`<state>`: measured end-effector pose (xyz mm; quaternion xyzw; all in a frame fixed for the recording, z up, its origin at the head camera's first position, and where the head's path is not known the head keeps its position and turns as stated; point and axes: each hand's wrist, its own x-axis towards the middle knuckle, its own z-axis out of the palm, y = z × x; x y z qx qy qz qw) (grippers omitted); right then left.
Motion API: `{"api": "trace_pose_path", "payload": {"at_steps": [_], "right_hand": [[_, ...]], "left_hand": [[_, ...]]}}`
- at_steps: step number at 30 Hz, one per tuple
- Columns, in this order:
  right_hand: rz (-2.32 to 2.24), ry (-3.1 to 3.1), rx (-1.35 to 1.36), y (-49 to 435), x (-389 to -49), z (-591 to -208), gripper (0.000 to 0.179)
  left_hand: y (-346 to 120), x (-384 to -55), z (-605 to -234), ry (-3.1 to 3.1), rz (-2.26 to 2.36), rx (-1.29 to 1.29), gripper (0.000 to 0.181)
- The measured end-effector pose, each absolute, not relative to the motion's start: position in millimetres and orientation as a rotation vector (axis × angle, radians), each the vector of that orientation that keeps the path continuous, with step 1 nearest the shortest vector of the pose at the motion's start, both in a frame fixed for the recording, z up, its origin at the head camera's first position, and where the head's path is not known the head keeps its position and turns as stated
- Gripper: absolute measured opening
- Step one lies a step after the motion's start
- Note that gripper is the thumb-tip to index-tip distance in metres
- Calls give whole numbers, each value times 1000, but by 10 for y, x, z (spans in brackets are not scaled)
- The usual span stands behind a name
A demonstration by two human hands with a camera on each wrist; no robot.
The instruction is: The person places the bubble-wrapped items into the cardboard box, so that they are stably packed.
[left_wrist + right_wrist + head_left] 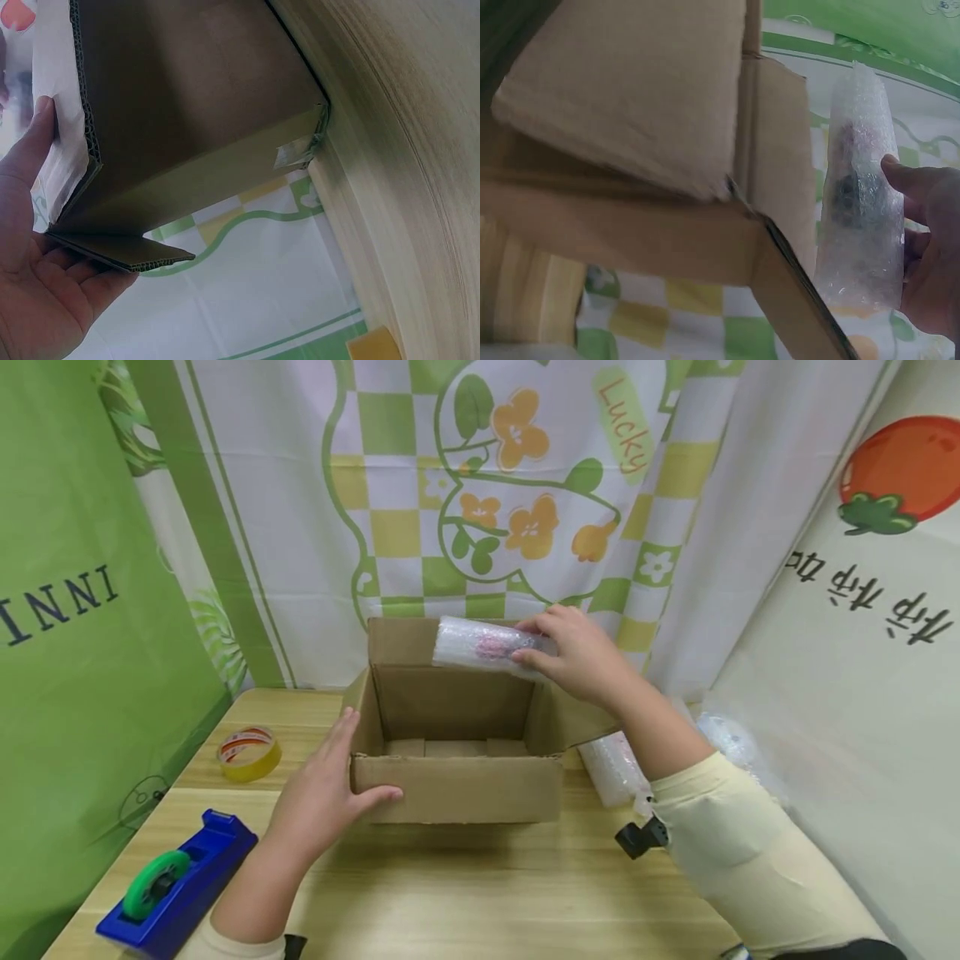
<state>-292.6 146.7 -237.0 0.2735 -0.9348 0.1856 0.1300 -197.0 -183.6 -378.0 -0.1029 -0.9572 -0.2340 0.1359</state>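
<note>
An opened cardboard box [457,789] stands on the table with its flaps spread, and its inside shows bare cardboard. My left hand [318,797] holds the box's near left corner. In the left wrist view, the thumb lies along one flap while the fingers [109,289] sit behind a side flap [124,251]. Over the far right part of the box, my right hand [581,652] grips a bubble-wrapped bundle [472,643] by its right end. Something pink and something dark show through the wrap of this bundle [859,195] in the right wrist view.
Another bubble-wrapped bundle [615,768] lies right of the box, with more clear wrap [727,739] behind the right forearm. To the left are a yellow tape roll [250,756] and a blue tape dispenser [187,893] with a green wheel. Printed curtains [525,485] hang behind.
</note>
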Motion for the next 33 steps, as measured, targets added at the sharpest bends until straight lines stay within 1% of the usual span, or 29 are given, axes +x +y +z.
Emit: {"api": "trace_pose_path", "payload": {"at_steps": [10,19,25,33], "right_hand": [[469,-2787,761,1073,-3172,-2780,44],[410,-2834,746,924,-3212,-3085,44],[387,-2855,732,898,-3213,-3191,44],[434,-2794,669,912,-3235,-3198,51]], "left_hand": [[-1845,-1982,-3793,-2774,-672,-295,119],[-1840,-1996,-3800,-2756,-677,-305,117],[-1827,-1990,-3799,-2752,-678,-304,117],[-1839,-1987,-3809,-2767,-682,-291,118]]}}
